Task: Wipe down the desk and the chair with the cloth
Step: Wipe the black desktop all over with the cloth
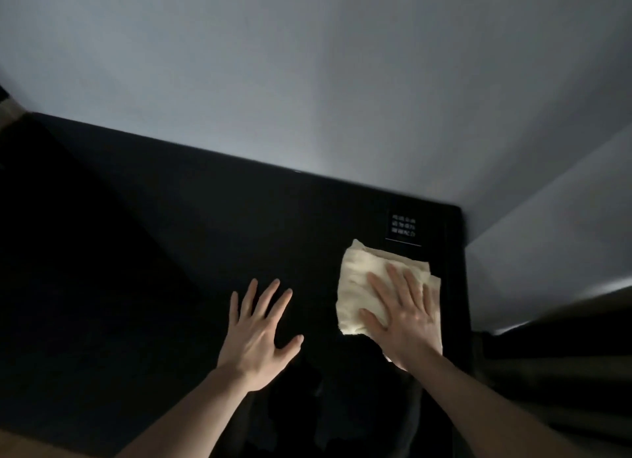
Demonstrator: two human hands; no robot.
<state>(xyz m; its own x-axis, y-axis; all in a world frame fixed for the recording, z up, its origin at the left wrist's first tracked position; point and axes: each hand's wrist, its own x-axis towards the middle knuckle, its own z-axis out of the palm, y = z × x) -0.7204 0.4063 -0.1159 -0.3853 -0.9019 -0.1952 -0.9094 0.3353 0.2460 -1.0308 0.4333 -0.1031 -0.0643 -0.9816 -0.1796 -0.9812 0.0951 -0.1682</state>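
Seemingly early: right hand (405, 315) flat, fingers spread, pressing cloth (362, 286) on desk (154, 252) near rt corner; left hand (260, 334) splayed, empty; chair unseen, prob. left.

The cloth (367, 286) is pale cream, soft and folded into a rough, rumpled square, lying flat on the desk (205, 235) near its far right corner. The desk is black with a smooth, dim top, and its back and right edges run along pale walls.
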